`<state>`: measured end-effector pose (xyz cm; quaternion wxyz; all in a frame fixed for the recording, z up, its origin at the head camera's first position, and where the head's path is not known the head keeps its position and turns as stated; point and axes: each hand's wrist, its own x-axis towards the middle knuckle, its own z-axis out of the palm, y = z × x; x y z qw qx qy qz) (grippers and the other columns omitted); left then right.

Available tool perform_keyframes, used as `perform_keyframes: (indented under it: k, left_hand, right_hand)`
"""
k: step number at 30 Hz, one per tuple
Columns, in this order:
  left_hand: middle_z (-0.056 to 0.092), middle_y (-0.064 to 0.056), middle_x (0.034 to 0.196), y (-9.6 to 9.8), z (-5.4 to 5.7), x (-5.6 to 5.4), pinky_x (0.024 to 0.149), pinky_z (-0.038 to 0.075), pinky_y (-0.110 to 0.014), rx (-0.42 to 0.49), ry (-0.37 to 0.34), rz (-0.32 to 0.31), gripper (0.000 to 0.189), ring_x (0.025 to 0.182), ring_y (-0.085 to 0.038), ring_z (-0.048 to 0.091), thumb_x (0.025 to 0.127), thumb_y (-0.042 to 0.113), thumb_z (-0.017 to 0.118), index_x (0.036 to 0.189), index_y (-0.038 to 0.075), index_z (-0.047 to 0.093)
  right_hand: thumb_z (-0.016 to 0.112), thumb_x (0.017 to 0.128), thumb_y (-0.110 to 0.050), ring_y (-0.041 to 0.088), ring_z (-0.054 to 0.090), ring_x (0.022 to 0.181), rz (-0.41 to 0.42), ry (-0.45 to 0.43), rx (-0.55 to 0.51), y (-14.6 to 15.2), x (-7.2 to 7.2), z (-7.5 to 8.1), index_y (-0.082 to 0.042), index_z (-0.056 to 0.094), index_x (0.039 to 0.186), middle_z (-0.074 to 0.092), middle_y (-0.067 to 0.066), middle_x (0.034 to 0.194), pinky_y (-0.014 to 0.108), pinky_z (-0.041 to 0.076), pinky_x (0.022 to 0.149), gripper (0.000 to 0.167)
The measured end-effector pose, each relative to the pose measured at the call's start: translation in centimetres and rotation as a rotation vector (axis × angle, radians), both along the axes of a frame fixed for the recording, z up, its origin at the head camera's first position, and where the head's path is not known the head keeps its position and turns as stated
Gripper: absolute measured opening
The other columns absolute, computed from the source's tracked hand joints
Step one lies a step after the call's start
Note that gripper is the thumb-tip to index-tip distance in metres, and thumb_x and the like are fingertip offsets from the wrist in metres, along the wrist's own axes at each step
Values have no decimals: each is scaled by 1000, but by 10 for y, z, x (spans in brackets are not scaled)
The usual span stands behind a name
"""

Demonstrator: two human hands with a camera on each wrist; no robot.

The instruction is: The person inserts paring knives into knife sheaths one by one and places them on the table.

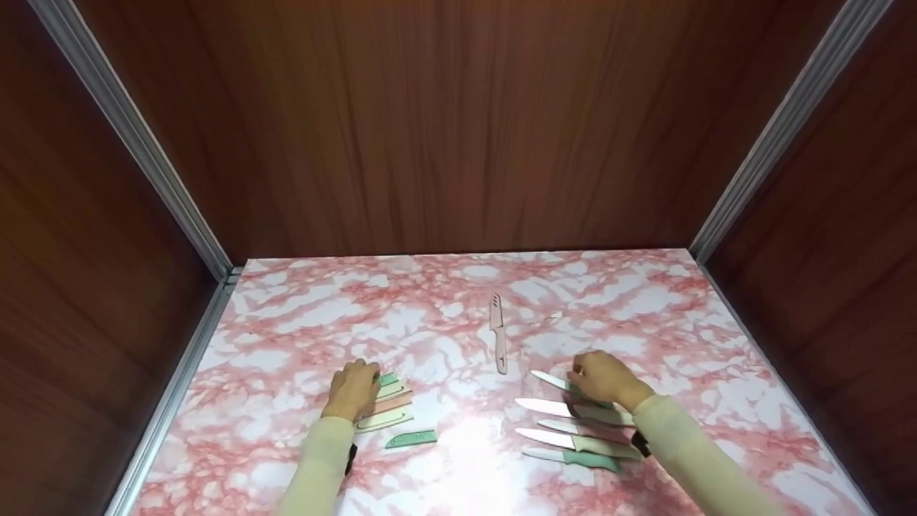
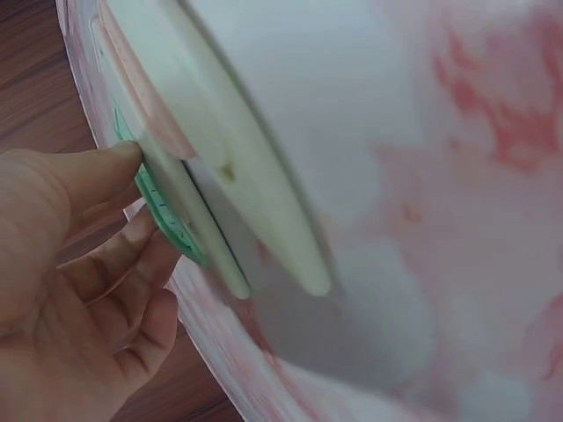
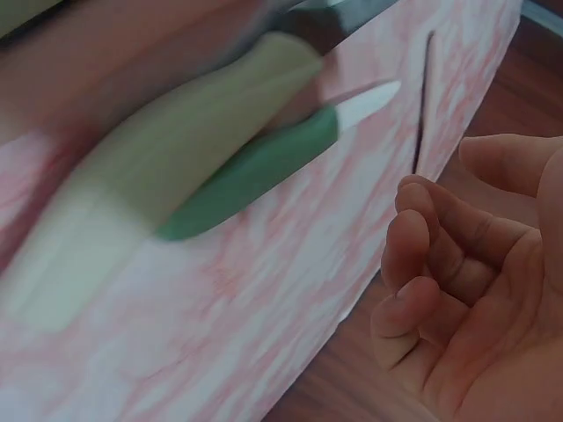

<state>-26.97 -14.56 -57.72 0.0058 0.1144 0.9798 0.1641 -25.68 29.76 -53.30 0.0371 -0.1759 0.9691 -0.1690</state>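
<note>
My left hand (image 1: 352, 389) is at the far end of a row of knife sheaths. Its thumb and fingers pinch the green sheath (image 2: 167, 215). Beside that lie cream sheaths (image 2: 255, 167) and a pink sheath (image 2: 145, 79); a second green sheath (image 1: 411, 438) sits apart, nearer the front. On the right, my right hand (image 1: 605, 378) hovers by a small green-handled knife (image 3: 264, 180), its fingers loosely bent with nothing between them. More knives lie in the row, among them a cream-handled knife (image 3: 167, 167) and the nearest green-handled knife (image 1: 591, 461). Their blades point left.
A pink knife (image 1: 500, 351), with small holes in its pink blade part, lies lengthwise farther back between the hands. The red-and-white marbled table (image 1: 344, 301) meets brown wood-grain panels (image 1: 458, 129) at the back and sides. A small pale scrap (image 1: 555, 315) lies farther back.
</note>
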Motion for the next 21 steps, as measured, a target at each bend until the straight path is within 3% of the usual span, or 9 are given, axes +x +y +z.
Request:
perform_keyframes:
  k: [7, 16, 21]
  left_hand:
    - [54, -5, 83, -5, 3, 3, 73, 43, -46, 70, -21, 26, 6, 81, -27, 54, 87, 12, 65, 90, 7, 63]
    - [56, -2, 77, -12, 23, 3, 62, 43, -38, 172, -59, 38, 7, 67, -17, 52, 94, 14, 57, 88, 12, 55]
    - [56, -1, 74, -9, 34, 6, 60, 43, -38, 200, -40, 39, 7, 63, -17, 51, 96, 16, 54, 91, 13, 52]
  right_hand:
    - [61, 88, -13, 16, 53, 62, -24, -26, -3, 13, 2, -9, -7, 66, 80, 63, 3, 74, 40, 46, 63, 11]
    - [62, 87, -12, 20, 57, 70, 0, -18, 0, 18, 1, -18, -5, 65, 83, 61, 5, 79, 40, 47, 67, 9]
    - [66, 85, -14, 18, 56, 69, 19, -29, 4, 21, 2, -23, -6, 64, 83, 61, 1, 76, 38, 46, 65, 9]
